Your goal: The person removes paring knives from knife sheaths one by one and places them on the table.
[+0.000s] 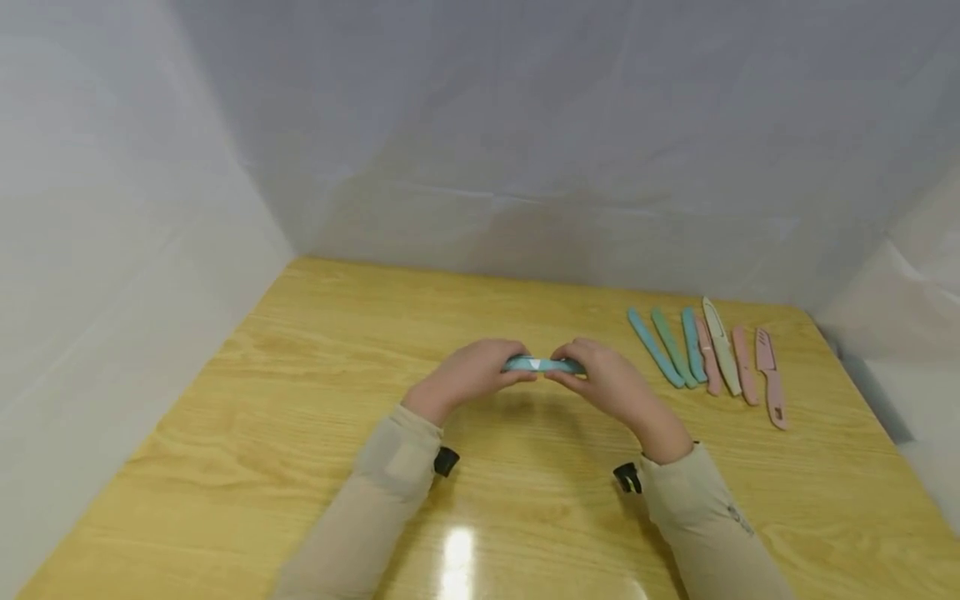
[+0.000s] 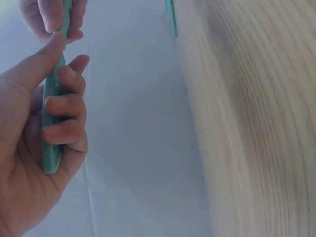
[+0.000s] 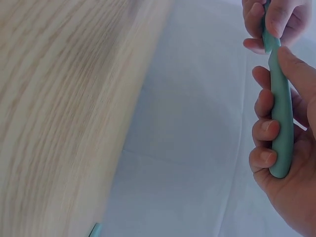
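Note:
In the head view, both hands meet over the table with a blue-green knife held level between them. My left hand curls its fingers round one half, which looks like the sheath. Gripped in my right hand is the rounded handle, the thumb lying along it. A small white patch, likely part of the blade, shows between the two halves in the head view. Fingers cover much of both pieces.
To the right on the wooden table, several knives and sheath-like pieces lie in a row: blue pieces, a green one, a cream one and pink ones. Pale sheeting hangs behind and at both sides.

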Available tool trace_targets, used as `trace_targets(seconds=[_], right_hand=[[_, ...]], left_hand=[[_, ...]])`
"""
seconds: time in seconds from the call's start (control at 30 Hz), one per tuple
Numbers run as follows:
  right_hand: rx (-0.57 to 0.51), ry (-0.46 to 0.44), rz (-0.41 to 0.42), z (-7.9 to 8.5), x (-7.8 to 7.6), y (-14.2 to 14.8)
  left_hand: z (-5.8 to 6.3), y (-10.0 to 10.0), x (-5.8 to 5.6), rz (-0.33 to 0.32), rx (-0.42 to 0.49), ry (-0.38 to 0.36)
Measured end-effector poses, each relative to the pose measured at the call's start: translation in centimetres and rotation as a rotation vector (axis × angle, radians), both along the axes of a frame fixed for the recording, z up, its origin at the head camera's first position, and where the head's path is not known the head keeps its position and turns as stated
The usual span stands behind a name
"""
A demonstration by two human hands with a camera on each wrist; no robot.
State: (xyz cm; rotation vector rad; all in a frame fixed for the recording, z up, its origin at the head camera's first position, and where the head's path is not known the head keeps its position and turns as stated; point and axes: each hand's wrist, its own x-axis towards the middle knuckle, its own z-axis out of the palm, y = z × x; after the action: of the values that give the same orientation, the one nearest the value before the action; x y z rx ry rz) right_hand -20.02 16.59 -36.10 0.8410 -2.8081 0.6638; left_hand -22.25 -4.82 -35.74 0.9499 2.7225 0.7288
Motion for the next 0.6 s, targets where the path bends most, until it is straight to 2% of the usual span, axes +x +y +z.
trace_targets(seconds=[0.33, 0.6], right_hand=[[-0.003, 0.037, 0.029, -0.01, -0.01, 0.22], [0.009, 0.048, 0.023, -0.17, 0.05, 0.37]], left_hand=[[-0.39, -0.13, 0.34, 0.0, 0.003, 0.053], [-0.43, 0.08, 0.28, -0.008, 0.002, 0.047]])
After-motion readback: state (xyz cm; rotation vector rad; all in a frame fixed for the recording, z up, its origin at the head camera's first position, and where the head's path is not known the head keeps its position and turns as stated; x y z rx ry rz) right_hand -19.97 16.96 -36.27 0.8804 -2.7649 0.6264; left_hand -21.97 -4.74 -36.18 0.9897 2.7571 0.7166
